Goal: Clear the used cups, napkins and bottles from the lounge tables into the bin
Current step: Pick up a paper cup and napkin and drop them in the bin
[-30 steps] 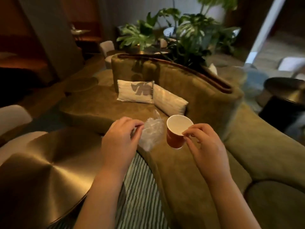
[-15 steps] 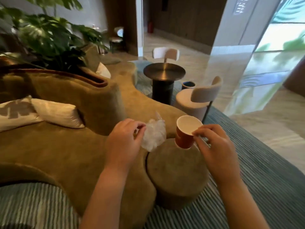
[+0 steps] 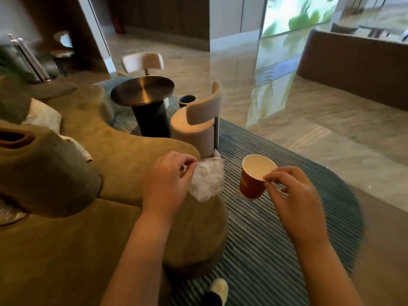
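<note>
My left hand pinches a crumpled white napkin that hangs from the fingertips at mid-frame. My right hand holds an empty red paper cup by its rim, upright and slightly tilted, white inside. Both are carried in the air above the olive sofa's round end and the striped rug. A small dark bin stands on the floor beyond, between the round metal-topped table and a beige chair.
The curved olive sofa with pale cushions fills the left. A second beige chair stands behind the table. The striped teal rug runs ahead and right, then polished stone floor. A brown counter is at far right. My shoe shows below.
The view has swung right, from the sofa back and plants to the round table, chairs and bin. Both hands keep the same hold on napkin and cup.
</note>
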Motion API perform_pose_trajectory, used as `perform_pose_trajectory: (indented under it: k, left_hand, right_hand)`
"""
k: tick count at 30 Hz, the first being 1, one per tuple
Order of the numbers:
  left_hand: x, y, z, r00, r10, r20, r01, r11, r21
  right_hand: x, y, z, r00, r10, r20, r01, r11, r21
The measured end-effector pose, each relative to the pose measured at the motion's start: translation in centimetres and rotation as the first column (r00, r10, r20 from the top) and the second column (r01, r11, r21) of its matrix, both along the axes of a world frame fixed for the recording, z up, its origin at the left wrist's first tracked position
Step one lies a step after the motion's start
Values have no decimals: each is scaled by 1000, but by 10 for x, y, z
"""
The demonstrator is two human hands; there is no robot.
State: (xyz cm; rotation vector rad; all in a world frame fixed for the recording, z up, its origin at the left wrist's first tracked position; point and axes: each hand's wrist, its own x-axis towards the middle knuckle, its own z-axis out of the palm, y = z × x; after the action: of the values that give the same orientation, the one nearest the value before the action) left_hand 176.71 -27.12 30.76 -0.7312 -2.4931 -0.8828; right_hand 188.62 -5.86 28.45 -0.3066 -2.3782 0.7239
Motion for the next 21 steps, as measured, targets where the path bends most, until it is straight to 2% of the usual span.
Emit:
perform_pose_trajectory:
  k: [4, 9, 16, 21]
  left_hand:
    - [-44, 56, -22, 997, -66, 43, 65, 998, 21]
    - [-118, 128, -39, 990, -114, 78, 110, 993, 46]
    - [-244, 209, -21, 992, -74, 103, 69, 996, 54]
    - [-303, 281, -14, 984, -134, 115, 124, 988, 92]
  right_hand:
    - [-26, 48, -12, 998, -55, 17, 55, 998, -22]
    - [-99, 116, -25, 995, -81, 60, 79, 996, 34]
    - [-247, 205, -3, 998, -27, 60, 20, 993, 119]
    - [-295, 267, -6, 998, -53, 41, 49, 994, 94]
